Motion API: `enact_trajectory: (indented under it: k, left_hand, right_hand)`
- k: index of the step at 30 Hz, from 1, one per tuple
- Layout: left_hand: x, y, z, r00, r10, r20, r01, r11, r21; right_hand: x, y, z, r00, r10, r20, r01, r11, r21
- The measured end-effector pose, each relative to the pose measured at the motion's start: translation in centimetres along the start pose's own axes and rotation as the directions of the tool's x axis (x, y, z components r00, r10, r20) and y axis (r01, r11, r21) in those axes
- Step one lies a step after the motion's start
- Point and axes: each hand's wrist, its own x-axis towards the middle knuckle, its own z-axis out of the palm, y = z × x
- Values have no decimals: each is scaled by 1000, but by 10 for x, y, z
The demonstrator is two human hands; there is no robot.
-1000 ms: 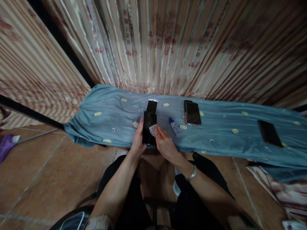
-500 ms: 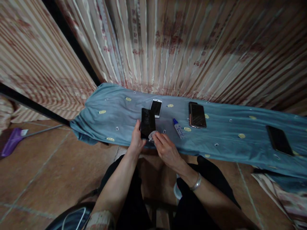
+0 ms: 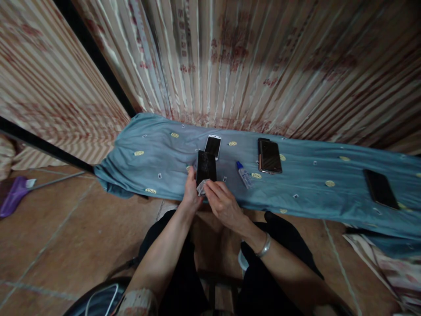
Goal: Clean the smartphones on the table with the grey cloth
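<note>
My left hand (image 3: 192, 192) grips a black phone (image 3: 206, 166) with a cracked screen by its lower left edge, holding it just above the near edge of a blue cloth-covered table (image 3: 302, 193). My right hand (image 3: 221, 202) pinches a small white wipe (image 3: 201, 187) against the phone's bottom left corner. A small bottle with a blue cap (image 3: 244, 174) lies on the cloth just right of the hands. A white phone (image 3: 213, 146) lies right behind the black one.
A dark phone with a bronze edge (image 3: 269, 155) lies further right, and a black phone (image 3: 380, 188) far right. Striped curtains hang behind the table. A purple broom head (image 3: 11, 200) lies on the tiled floor at left. My knees sit below the table's edge.
The wipe in my right hand has slid from the middle of the phone's screen down to its bottom left corner. The left hand keeps its hold; the view has shifted slightly.
</note>
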Motion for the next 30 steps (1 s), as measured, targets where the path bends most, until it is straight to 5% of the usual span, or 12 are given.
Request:
enact_trajectory:
  k: [8,22,30]
  left_hand:
    - [-15,0,8,998,-47,32,46,999,9]
    - [-8,-20,9,992,128,-10,-129,990,-63]
    - [-5,-17,-4,987,161,10,-162,985,61]
  right_hand:
    - [6,-2,7,997,20,-73,-10,991,132]
    - [20,16,5,992,121,34,-125,983,135]
    - [19,14,9,1000,-11,-25,14,991,136]
